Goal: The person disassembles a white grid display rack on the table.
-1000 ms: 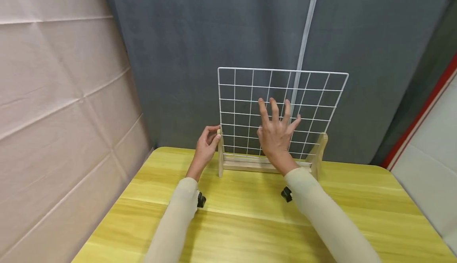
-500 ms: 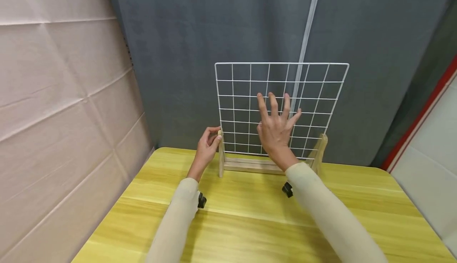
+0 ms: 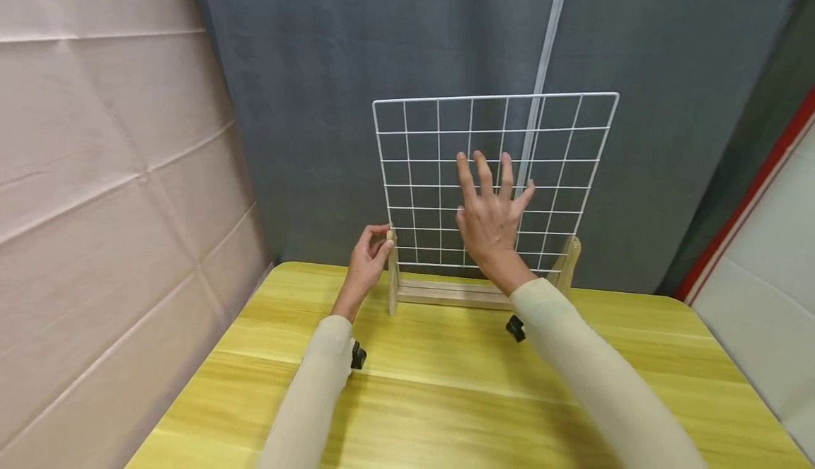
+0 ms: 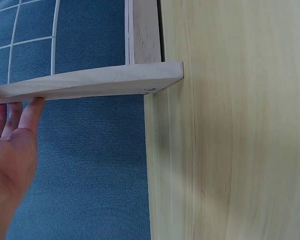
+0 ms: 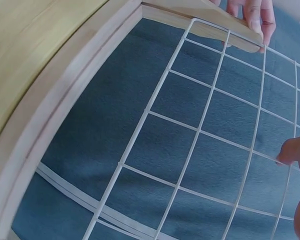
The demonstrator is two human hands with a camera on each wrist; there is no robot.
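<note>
White wire grid panel [image 3: 493,179] upright at far edge of yellow table [image 3: 446,398], bottom edge just above slot of wooden base [image 3: 446,292], w/ two wooden end uprights either side. Right hand [image 3: 492,218] flat vs. front of grid, fingers straight & spread, palm on the wires near centre; not curled round anything. Fingertip [image 5: 292,150] seen through the mesh in right wrist view. Left hand [image 3: 369,260] at left end upright [image 3: 392,271], thumb & fingertips pinching its top. In left wrist view, fingers [image 4: 30,112] lightly bent, tips touching edge of that wooden piece [image 4: 90,82]. Grey curtain [image 3: 382,66] behind grid, pale seam strip [image 3: 547,51] running down it. Beige padded wall [image 3: 108,172] to the left. Cream sleeves on both forearms, small black units at the wrists.
</note>
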